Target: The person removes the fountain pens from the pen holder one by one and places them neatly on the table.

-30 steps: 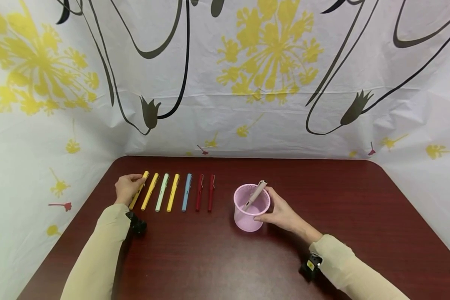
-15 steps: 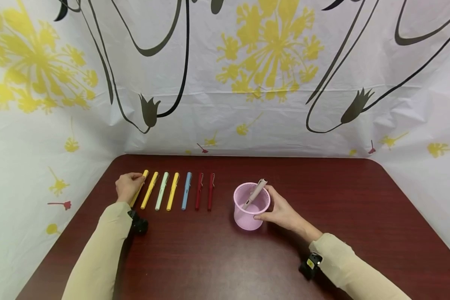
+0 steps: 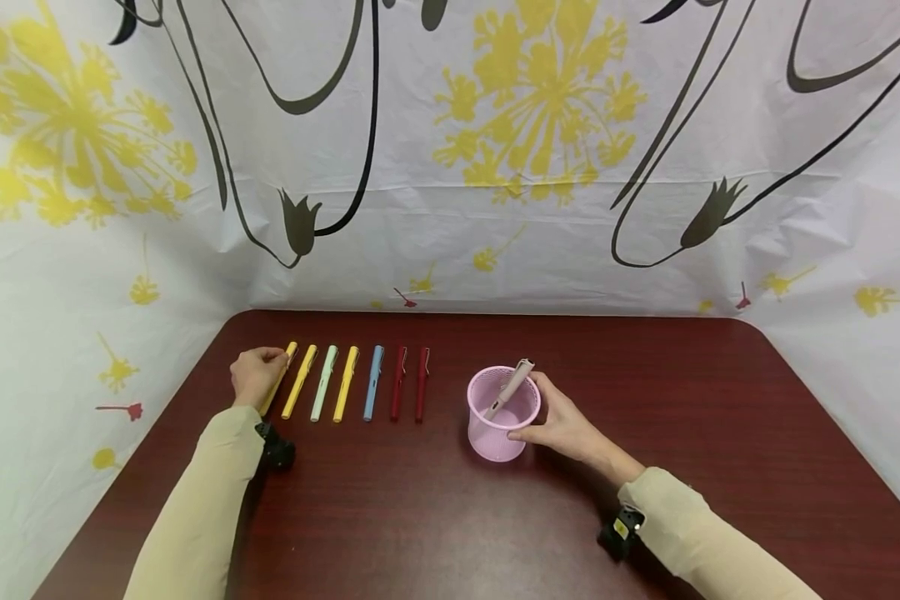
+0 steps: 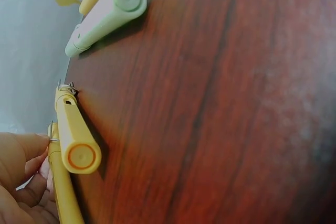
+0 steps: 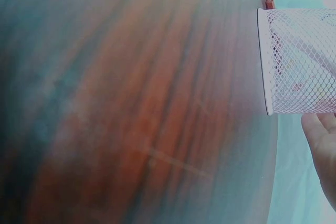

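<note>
At the left end of a row of pens, my left hand (image 3: pixel 256 377) pinches the outermost yellow pen (image 4: pixel 64 192) near its clip; part of that pen is hidden behind the hand in the head view. Close beside it lies a second yellow pen (image 3: pixel 300 382), then a mint green pen (image 3: pixel 325 383) and another yellow pen (image 3: pixel 347 384). My right hand (image 3: pixel 566 423) grips the pink mesh pen cup (image 3: pixel 497 442) from its right side, thumb at the front. A greyish-pink pen (image 3: pixel 512 387) leans inside the cup, its clip end above the rim.
A blue pen (image 3: pixel 373 382) and two dark red pens, one (image 3: pixel 398 383) beside the other (image 3: pixel 422 384), continue the row toward the cup. The dark wooden table (image 3: pixel 390 525) meets a patterned white sheet (image 3: pixel 420 225) at its back and sides.
</note>
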Available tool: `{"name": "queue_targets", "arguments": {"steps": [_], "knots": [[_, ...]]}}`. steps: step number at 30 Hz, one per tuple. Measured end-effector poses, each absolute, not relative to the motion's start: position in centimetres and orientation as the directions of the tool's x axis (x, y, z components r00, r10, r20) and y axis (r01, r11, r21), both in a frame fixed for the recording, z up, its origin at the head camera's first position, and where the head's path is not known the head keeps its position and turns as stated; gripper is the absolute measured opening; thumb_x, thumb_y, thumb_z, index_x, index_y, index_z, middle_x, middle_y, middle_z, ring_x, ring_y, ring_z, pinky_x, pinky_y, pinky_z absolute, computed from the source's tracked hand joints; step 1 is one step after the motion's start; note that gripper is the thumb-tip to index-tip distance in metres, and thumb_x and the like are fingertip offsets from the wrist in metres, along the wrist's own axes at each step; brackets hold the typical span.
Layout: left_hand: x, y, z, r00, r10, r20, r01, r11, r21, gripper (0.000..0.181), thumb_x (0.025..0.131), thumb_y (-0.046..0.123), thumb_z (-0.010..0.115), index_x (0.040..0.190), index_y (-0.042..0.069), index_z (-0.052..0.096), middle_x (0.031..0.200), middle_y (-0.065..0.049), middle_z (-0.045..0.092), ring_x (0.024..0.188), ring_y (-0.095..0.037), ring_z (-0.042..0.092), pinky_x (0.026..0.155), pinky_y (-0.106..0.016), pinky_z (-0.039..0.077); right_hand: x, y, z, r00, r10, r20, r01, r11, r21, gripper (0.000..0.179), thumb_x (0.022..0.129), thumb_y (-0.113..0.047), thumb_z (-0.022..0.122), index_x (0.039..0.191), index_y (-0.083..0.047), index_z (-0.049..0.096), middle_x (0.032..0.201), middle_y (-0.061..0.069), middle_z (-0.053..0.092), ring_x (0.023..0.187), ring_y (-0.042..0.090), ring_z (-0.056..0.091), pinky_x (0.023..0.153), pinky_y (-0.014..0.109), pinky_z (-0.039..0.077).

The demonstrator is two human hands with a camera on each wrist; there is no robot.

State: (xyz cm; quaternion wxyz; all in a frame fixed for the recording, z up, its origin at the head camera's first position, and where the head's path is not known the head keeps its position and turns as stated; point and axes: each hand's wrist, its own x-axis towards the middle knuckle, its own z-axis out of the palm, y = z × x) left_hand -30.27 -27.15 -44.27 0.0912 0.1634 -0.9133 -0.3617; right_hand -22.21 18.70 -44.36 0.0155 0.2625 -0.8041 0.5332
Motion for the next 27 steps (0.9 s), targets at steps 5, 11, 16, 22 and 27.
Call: {"name": "queue_targets", "arguments": {"steps": [5,11,16,22,27], "knots": [[-30.3,-27.3,-44.4,-0.931,-0.362,0.047,-0.233,0.689,0.686,0.035,0.096,0.025,0.052,0.117,0.0,0.064,0.113,-0.022,0.063,0.097,-0.036,0.057,0.081,-0.046,0.047,-22.2,18.7,-44.3,-0.864,-0.404,0.3,-0.436,0.302,-0.848,0.076,0.065,-0.005,0.084,0.128,0.003,0.042,0.122,0.019,0.055,0.108,0.033,0.053,0.093,0.028,0.045],[-30.1,-27.3,-44.2,-0.929,-0.362,0.076,-0.205,0.676,0.708,0.037,0.096,0.025,0.052,0.121,-0.001,0.061,0.114,-0.023,0.063,0.101,-0.037,0.056,0.082,-0.046,0.047,-22.2,18.8,-44.5,-0.861,-0.402,0.312,-0.447,0.306,-0.84,0.075,0.065,-0.007,0.084,0.127,0.002,0.043,0.121,0.019,0.056,0.107,0.032,0.054,0.092,0.023,0.044],[-29.8,-25.9,-43.8,-0.929,-0.336,0.154,-0.112,0.654,0.748,0.037,0.095,0.025,0.056,0.123,0.0,0.06,0.112,-0.022,0.064,0.097,-0.034,0.061,0.079,-0.042,0.051,-22.2,18.8,-44.7,-0.866,-0.395,0.306,-0.438,0.304,-0.846,0.076,0.064,-0.006,0.084,0.127,0.001,0.043,0.121,0.018,0.056,0.108,0.035,0.053,0.092,0.02,0.043],[-29.1,-22.2,-42.8,-0.949,-0.236,0.211,0.026,0.608,0.793,0.038,0.094,0.029,0.058,0.122,0.005,0.062,0.111,-0.018,0.067,0.095,-0.028,0.064,0.064,-0.022,0.049,-22.0,18.7,-44.4,-0.869,-0.39,0.306,-0.439,0.321,-0.839,0.077,0.064,-0.008,0.085,0.128,0.0,0.043,0.122,0.017,0.056,0.109,0.034,0.053,0.092,0.018,0.041],[-27.8,-17.9,-41.1,-0.968,-0.118,0.22,0.135,0.492,0.86,0.034,0.091,0.028,0.062,0.118,0.006,0.065,0.108,-0.015,0.068,0.091,-0.026,0.063,0.059,-0.017,0.045,-22.1,18.8,-44.5,-0.867,-0.393,0.306,-0.442,0.326,-0.835,0.077,0.064,-0.009,0.085,0.128,0.0,0.043,0.122,0.016,0.056,0.109,0.032,0.053,0.092,0.019,0.041]]}}
